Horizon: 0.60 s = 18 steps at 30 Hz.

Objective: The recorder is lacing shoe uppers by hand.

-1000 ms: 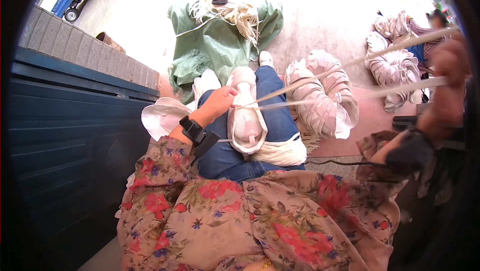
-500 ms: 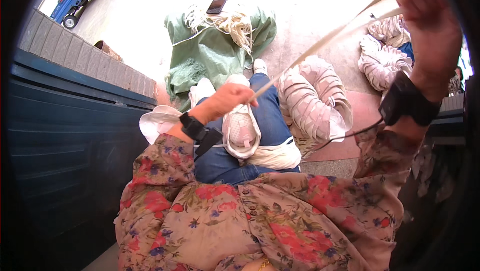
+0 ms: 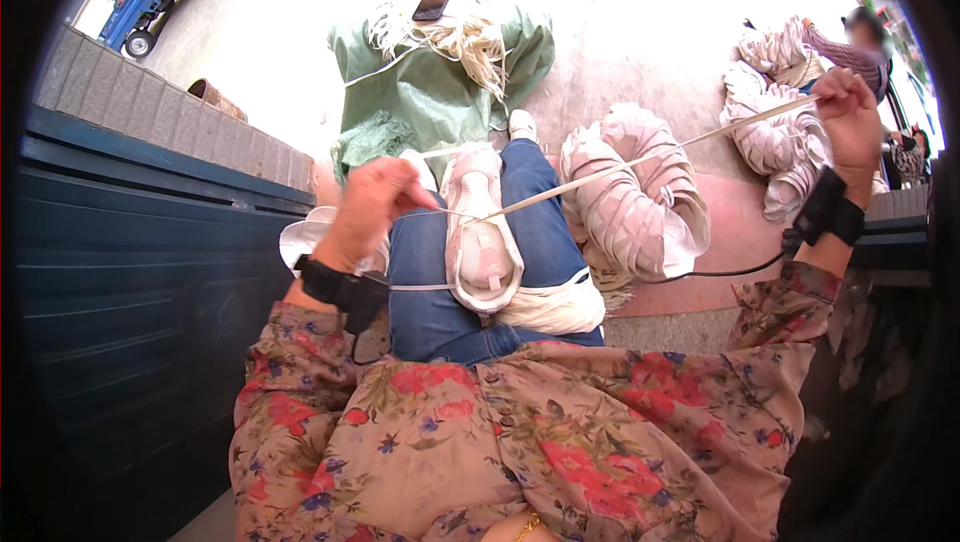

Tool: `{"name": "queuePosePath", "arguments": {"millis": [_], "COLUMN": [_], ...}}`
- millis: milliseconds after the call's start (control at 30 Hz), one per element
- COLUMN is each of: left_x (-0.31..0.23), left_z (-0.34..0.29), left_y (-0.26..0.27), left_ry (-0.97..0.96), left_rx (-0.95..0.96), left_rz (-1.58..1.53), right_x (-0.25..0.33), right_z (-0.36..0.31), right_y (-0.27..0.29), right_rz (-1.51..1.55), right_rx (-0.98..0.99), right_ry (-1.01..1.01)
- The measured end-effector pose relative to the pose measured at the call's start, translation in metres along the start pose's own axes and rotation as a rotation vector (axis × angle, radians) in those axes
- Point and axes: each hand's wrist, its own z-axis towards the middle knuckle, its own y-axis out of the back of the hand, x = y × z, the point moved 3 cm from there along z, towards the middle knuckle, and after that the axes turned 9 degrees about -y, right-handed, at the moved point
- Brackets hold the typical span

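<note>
A pale pink and white shoe upper (image 3: 484, 267) lies between my thighs, its heel opening toward me. A cream shoelace (image 3: 640, 159) runs taut from its eyelet area up to my right hand (image 3: 848, 120), which is raised far out to the right with the fingers closed on the lace. My left hand (image 3: 375, 210), just left of the shoe upper, pinches a thinner-looking stretch of lace that reaches the same eyelet area. A hank of cream laces (image 3: 555, 307) rests across my right thigh. Beside my left wrist more white shoe uppers (image 3: 305, 237) show partly.
Ahead stands a green sack-covered heap (image 3: 420, 107) with loose laces (image 3: 470, 47) and a black phone (image 3: 436, 0) on top. Ringed shoe uppers (image 3: 635, 192) lie to my right, others (image 3: 770, 122) farther off near another person (image 3: 855, 52). A dark blue panel (image 3: 150, 292) borders my left.
My right hand has come down from the upper right corner, the lace still in it. My left hand has moved left, away from over the shoe upper.
</note>
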Motion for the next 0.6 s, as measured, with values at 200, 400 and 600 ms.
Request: {"name": "queuePosePath", "arguments": {"millis": [200,400,600], "left_x": [-0.082,-0.067,0.030], "left_z": [-0.021,-0.052,-0.028], "left_y": [0.172,0.203,0.064], "left_ry": [-0.411,-0.306,0.097], "left_rx": [-0.375,-0.699,-0.103], "left_rz": [-0.441,-0.009,0.406], "right_x": [-0.161,-0.347,-0.420], "right_z": [0.000,-0.042,-0.040], "right_y": [0.029,-0.003,-0.015], "right_rz": [-1.153,-1.140,-1.417], "right_rx": [-0.613,-0.080,-0.018], "right_ry": [-0.089,-0.377,-0.210]}}
